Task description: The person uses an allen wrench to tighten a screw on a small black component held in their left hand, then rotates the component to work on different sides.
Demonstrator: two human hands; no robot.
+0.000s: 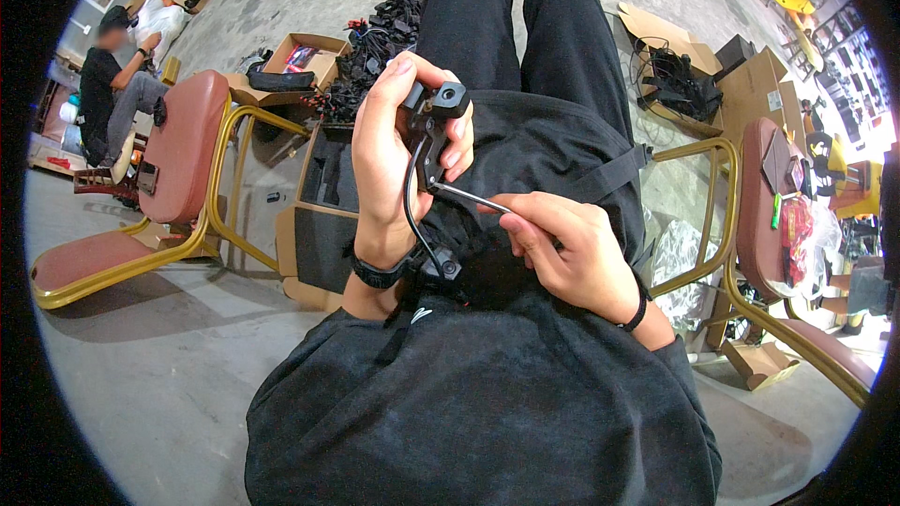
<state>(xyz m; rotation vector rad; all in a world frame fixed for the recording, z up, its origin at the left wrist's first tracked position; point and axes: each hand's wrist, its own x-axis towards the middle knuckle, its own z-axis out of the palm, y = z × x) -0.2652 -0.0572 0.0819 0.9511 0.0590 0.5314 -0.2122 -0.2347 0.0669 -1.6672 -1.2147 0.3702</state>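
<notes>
My left hand [382, 145] is raised above my lap, closed around a black part [450, 99] with a blocky, holed end like a clamp. A black cable [410, 201] curves from this part down past my left wrist toward a small dark piece [448, 267] with a round hole, over my lap. My right hand [562, 244] pinches a thin silver hex key [473, 198] between thumb and fingers. The key slants up to the left, and its far end meets the lower end of the black part. What that end sits in is too small to make out.
A heap of black cables with red ends [380, 47] lies beyond my left hand, near an open cardboard box [305, 61]. Another box with black cables [680, 84] stands right. Red padded chairs [187, 150] flank me. A person [117, 84] sits far left.
</notes>
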